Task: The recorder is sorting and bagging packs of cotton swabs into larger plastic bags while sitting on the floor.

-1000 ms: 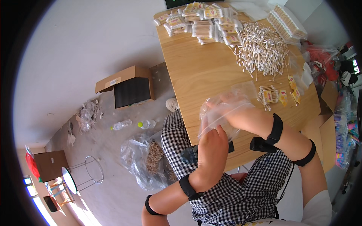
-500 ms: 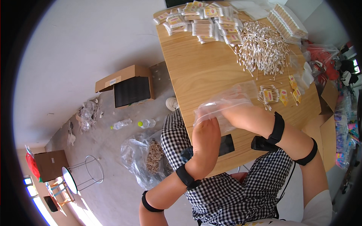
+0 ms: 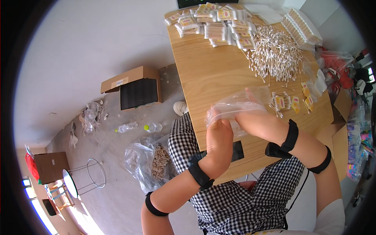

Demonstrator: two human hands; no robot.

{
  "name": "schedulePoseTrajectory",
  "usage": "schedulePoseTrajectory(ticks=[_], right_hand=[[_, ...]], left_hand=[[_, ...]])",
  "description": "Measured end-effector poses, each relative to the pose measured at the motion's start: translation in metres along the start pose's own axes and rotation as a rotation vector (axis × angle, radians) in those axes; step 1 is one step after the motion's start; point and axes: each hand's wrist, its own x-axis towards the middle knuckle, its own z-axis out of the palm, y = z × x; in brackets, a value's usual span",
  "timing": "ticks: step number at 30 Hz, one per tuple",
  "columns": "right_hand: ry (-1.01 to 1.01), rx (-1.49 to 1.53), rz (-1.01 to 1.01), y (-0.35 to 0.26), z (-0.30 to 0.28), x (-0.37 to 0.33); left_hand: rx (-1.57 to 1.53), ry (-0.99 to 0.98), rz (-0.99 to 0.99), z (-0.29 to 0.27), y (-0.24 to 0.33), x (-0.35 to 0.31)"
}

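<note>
A clear zip-lock plastic bag point(image 3: 256, 94) lies spread above the wooden table, close to its near left edge. My left hand point(image 3: 219, 135) pinches the bag's edge, its fingers partly covered by the film. Inside the bag's mouth is my right hand point(image 3: 254, 115), with fingers stretched out and blurred by the plastic. Just right of the bag sits a small bundle of cotton swabs point(image 3: 280, 101) with a yellow card on it. Loose yellow cards point(image 3: 295, 105) lie beside that bundle.
A heap of loose cotton swabs point(image 3: 276, 53) covers the far right of the table point(image 3: 211, 70). Packed swab bags point(image 3: 215, 29) are stacked at the far left; a swab-filled tray point(image 3: 301, 25) stands behind. A dark phone point(image 3: 237, 150) lies near the front edge. Bottles point(image 3: 152, 127) lie on the floor.
The view has shifted slightly, moving the table a little rightward in the picture. My right hand's fingers have spread upward inside the bag; my left hand keeps its hold on the edge.
</note>
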Motion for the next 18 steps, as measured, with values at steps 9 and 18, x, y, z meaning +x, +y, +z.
schedulePoseTrajectory(ticks=[9,18], right_hand=[[-0.140,-0.012,0.061,-0.011,-0.022,0.010],[-0.065,0.094,-0.020,-0.002,-0.012,0.011]], left_hand=[[-0.096,-0.067,0.114,-0.014,-0.009,-0.010],[-0.139,0.038,0.049,-0.006,-0.010,-0.012]])
